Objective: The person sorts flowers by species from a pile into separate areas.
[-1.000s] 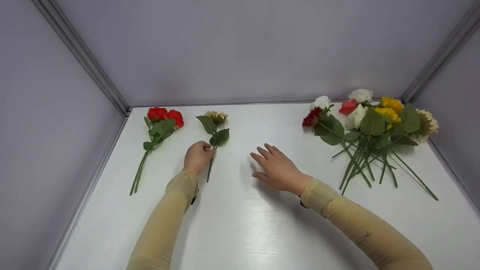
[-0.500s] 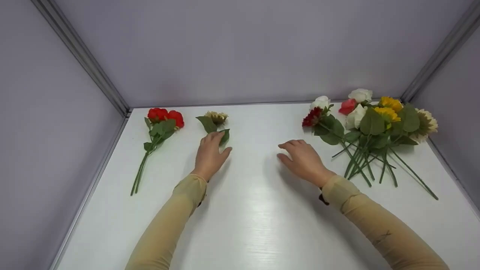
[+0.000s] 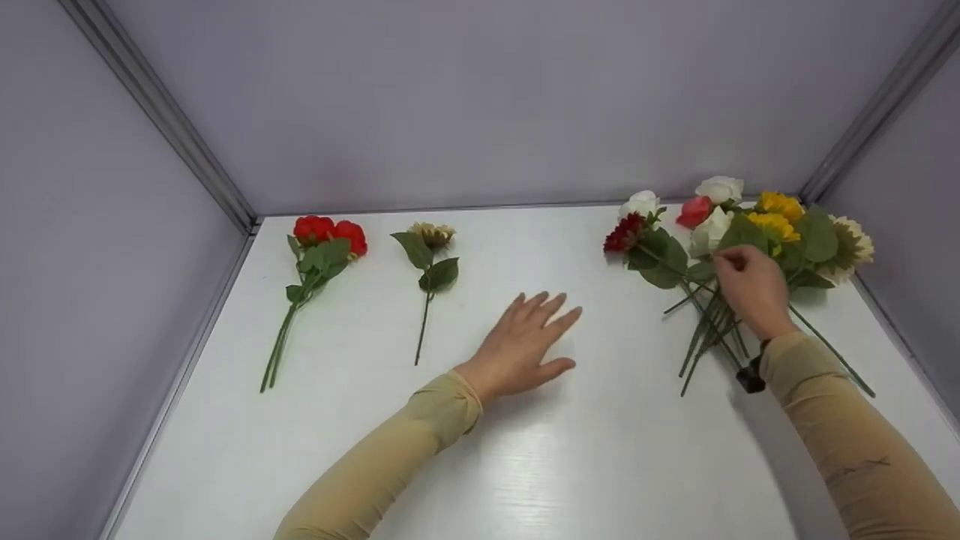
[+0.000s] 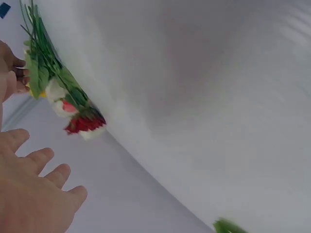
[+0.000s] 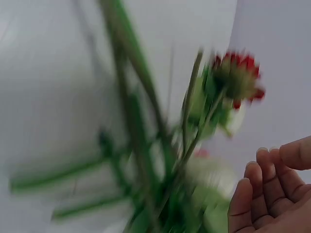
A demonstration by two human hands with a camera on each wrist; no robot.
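My left hand [image 3: 521, 349] hovers over the middle of the table with its fingers spread and nothing in them. To its left lies a single cream sunflower [image 3: 433, 235] with two green leaves and a thin stem. My right hand [image 3: 754, 289] is over the stems of the mixed flower pile, just below a white rose [image 3: 712, 231]. In the right wrist view the right hand's fingers [image 5: 265, 174] are loosely bent, the thumb close to the fingertips, and no stem shows between them. Blurred green stems [image 5: 131, 97] pass beside that hand.
Two red flowers [image 3: 330, 234] lie together at the left. The right pile also holds a dark red flower [image 3: 624, 234], yellow sunflowers [image 3: 780, 214], a pink bud [image 3: 694, 212] and a cream sunflower [image 3: 851, 247]. Grey panels [image 3: 480, 105] enclose the white table [image 3: 525, 465].
My left hand has left the single cream sunflower and moved right to mid-table, fingers spreading. The right hand has moved right from mid-table to the flower pile.
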